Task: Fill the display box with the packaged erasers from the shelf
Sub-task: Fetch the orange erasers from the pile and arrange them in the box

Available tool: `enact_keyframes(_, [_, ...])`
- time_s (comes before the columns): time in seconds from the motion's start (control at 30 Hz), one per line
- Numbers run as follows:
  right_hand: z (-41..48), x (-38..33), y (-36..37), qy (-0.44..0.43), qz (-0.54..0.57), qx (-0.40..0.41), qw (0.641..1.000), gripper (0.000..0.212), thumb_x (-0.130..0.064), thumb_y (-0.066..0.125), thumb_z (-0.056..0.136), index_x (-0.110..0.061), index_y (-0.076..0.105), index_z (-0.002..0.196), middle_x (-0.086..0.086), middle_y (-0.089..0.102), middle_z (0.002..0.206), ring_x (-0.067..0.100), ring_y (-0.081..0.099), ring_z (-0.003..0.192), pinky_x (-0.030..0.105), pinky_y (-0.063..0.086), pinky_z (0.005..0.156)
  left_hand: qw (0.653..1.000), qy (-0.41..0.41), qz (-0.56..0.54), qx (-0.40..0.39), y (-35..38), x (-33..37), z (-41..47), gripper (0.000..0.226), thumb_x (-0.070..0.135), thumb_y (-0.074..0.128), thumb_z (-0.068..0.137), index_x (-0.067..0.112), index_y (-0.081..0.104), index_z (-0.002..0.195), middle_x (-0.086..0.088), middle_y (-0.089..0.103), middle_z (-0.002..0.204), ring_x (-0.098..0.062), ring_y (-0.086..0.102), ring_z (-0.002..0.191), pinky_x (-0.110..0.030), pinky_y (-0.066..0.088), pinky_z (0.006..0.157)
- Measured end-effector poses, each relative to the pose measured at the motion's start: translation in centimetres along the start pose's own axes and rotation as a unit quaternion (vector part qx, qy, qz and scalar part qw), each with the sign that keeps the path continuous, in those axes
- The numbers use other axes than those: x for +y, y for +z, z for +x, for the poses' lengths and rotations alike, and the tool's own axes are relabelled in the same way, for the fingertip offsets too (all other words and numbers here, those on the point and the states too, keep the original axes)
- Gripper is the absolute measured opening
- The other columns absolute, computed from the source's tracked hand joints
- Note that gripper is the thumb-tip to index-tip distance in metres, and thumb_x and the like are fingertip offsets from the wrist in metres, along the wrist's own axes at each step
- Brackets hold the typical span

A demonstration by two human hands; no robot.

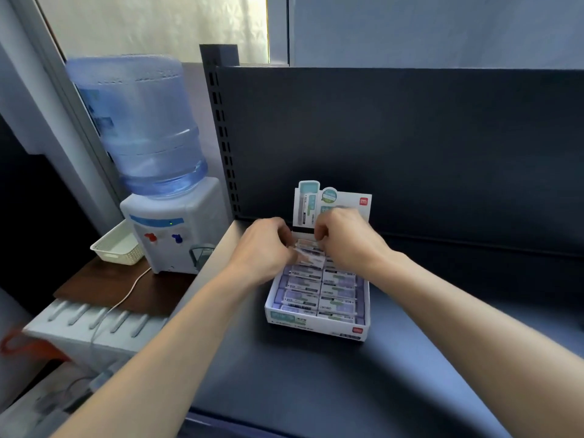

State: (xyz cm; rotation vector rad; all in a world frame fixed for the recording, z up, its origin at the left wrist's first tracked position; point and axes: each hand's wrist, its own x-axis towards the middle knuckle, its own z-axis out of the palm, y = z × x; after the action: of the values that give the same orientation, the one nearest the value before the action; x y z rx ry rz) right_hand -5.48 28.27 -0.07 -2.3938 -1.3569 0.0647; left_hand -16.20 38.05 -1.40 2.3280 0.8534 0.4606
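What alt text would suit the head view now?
The left hand and right hand pinch packaged erasers at the back of a nearly full white box on a dark shelf. A water dispenser stands to its left.

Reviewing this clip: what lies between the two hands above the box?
Head view: a blurred eraser packet spans the gap between the left hand and right hand. Both seem to pinch it over the back rows of the box.
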Motion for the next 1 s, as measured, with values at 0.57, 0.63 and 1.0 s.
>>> enact_keyframes(0.57, [-0.9,0.7,-0.9,0.008,0.049,0.062,0.997,0.022,-0.004,0.050,0.087,-0.010,0.071,0.093,0.007,0.071,0.095,0.026,0.063,0.091,0.040,0.055,0.079,0.999,0.042,0.007,-0.009,0.3,0.9,2.0,0.016,0.009,0.064,0.075,0.022,0.056,0.079,-0.005,0.060,0.093,-0.019,0.055,0.079,-0.022,0.035,0.057])
enact_keyframes(0.63, [-1.6,1.2,-1.5,0.011,0.054,0.089,0.995,0.020,-0.007,0.052,0.088,-0.011,0.071,0.092,0.006,0.071,0.091,0.025,0.064,0.087,0.038,0.054,0.077,0.997,0.075,0.000,0.017,0.4,2.4,1.6,0.012,0.013,0.063,0.078,0.023,0.057,0.076,-0.001,0.059,0.088,-0.016,0.053,0.077,-0.024,0.036,0.060])
enact_keyframes(1.0, [-9.9,11.2,-8.3,0.150,0.019,0.193,0.970,0.014,-0.015,0.056,0.086,-0.015,0.069,0.090,0.005,0.069,0.090,0.026,0.063,0.083,0.036,0.054,0.075,0.967,0.232,-0.046,-0.100,6.8,14.6,-2.2,0.001,0.020,0.064,0.082,0.021,0.064,0.082,0.011,0.059,0.073,-0.003,0.052,0.067,-0.017,0.039,0.059])
